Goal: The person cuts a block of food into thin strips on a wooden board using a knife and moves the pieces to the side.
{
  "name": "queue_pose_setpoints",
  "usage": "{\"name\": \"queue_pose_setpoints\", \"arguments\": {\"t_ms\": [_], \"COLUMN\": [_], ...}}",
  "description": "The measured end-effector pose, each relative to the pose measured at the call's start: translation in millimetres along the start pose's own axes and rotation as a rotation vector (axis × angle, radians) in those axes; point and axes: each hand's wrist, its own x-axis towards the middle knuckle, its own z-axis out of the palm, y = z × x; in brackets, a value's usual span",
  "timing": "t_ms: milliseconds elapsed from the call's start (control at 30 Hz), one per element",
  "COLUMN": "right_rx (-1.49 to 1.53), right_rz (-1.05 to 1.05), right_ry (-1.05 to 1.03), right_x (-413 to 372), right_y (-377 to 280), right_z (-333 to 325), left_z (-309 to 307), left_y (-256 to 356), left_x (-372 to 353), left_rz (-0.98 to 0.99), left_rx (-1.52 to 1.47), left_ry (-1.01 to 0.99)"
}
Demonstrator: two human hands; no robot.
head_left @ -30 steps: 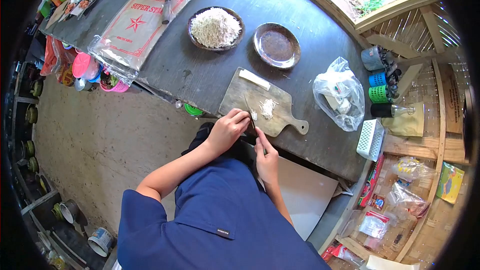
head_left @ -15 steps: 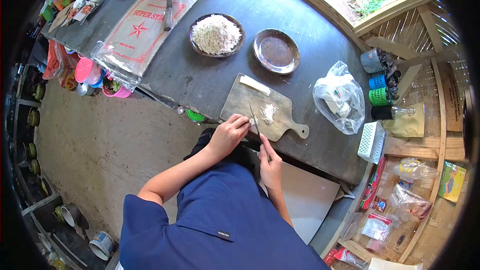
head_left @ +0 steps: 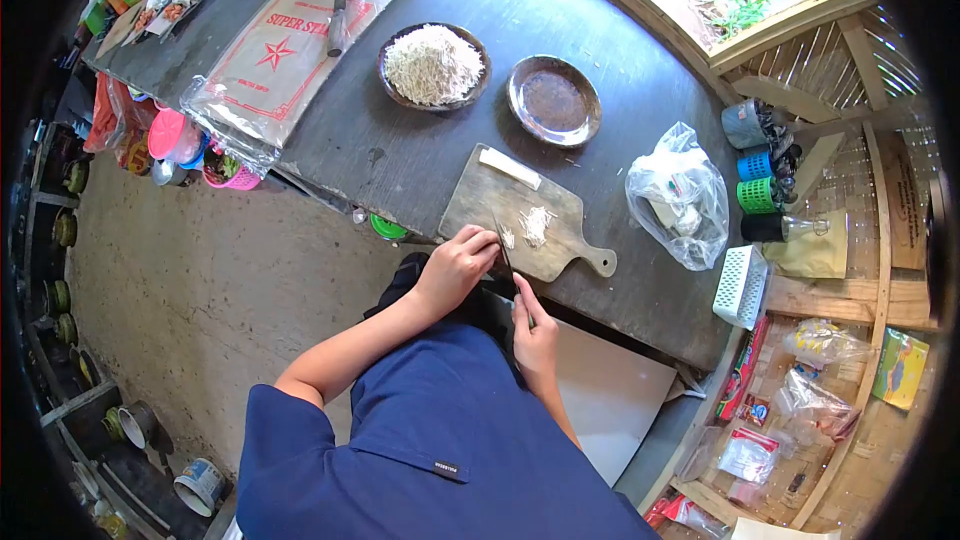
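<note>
A wooden cutting board (head_left: 480,198) lies at the near edge of the dark table (head_left: 420,150). My right hand (head_left: 535,325) grips a knife (head_left: 503,242) whose blade rests on the board. My left hand (head_left: 457,263) presses a small white piece down at the board's near edge, right beside the blade. A little heap of white shreds (head_left: 536,222) lies mid-board. A white stick-shaped piece (head_left: 510,167) sits at the board's far corner.
A dark bowl of white shreds (head_left: 432,64) and an empty brown plate (head_left: 553,96) stand behind the board. A clear plastic bag (head_left: 680,194) lies to the right. A flat "Super Star" packet (head_left: 275,50) with a second knife (head_left: 337,15) on it lies at the left.
The knife blade has come down and shifted slightly along the board beside my left fingers. The view has shifted a little; both hands stay at the board's near edge.
</note>
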Motion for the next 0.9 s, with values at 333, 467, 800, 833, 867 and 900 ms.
{"name": "queue_pose_setpoints", "arguments": {"t_ms": [333, 467, 800, 833, 867, 900], "right_rx": [0.051, 0.061, -0.018, -0.015, 0.04, 0.094], "right_rz": [-0.049, 0.01, 0.033, 0.042, -0.001, -0.053], "right_ry": [-0.019, -0.03, -0.045, -0.04, -0.044, -0.049], "right_x": [5, 14, 10, 13, 17, 22], "right_y": [5, -11, -4, -5, -7, -10], "right_z": [0, 4, 3, 4, 6, 8], "left_z": [4, 3, 4, 3, 2, 2], "left_y": [-1, 0, 0, 1, -1, -2], "left_x": [-2, -3, -2, -2, -1, 0], "left_rz": [-0.009, -0.007, -0.001, -0.016, -0.026, -0.016], "left_rx": [-0.021, -0.01, -0.038, -0.048, -0.053, -0.049], "left_ry": [0.027, 0.011, 0.053, 0.048, 0.047, 0.048]}}
